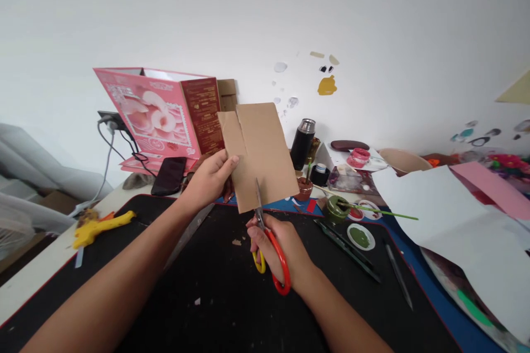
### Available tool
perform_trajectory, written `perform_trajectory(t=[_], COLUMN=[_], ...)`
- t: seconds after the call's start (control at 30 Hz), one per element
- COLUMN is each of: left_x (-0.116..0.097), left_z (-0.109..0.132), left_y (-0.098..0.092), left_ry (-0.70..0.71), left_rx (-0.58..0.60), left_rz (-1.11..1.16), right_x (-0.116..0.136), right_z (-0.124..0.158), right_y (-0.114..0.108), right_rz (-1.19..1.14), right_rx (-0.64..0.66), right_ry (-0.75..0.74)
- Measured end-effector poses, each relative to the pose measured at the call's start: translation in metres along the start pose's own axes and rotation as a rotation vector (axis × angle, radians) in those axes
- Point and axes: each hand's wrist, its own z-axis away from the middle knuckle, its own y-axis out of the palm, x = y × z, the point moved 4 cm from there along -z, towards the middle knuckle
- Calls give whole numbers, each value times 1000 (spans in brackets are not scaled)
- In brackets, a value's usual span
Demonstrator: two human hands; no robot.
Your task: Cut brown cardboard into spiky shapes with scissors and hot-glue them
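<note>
Worktable seen from above, set against a pale wall with patches of residue and a mustard-yellow shape. A black mat with a thin red edge covers most of the near surface, bearing a few small scraps; a white tabletop shows at left and a blue surface at right. Above the mat, near the centre, a piece of brown cardboard is held off the surface, tilted, with a slit running down from its top edge. The left hand is closed on its left edge, thumb on the front face; the right hand, well apart from the left, grips red-and-yellow scissors, one blade lying across the card's face at the lower edge. At left lie a yellow glue gun and, farther back, a dark phone before a standing pink box. Behind and right of the card stand a black flask and a jar of green paint; a white dish holding green paint rests nearby on the mat. Large white paper occupies the far right, beside a pink sheet.
</note>
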Motion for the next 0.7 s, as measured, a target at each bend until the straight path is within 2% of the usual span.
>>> perform_trajectory(t=[0.27, 0.7], left_x=[-1, -2], left_z=[3, 3], left_y=[3, 3], left_ry=[33, 33], left_rx=[-20, 14], left_rz=[-40, -32], right_x=[0, 9], right_z=[1, 2], right_y=[-1, -3], right_rz=[18, 117], right_rx=[-8, -38], right_ry=[-30, -39])
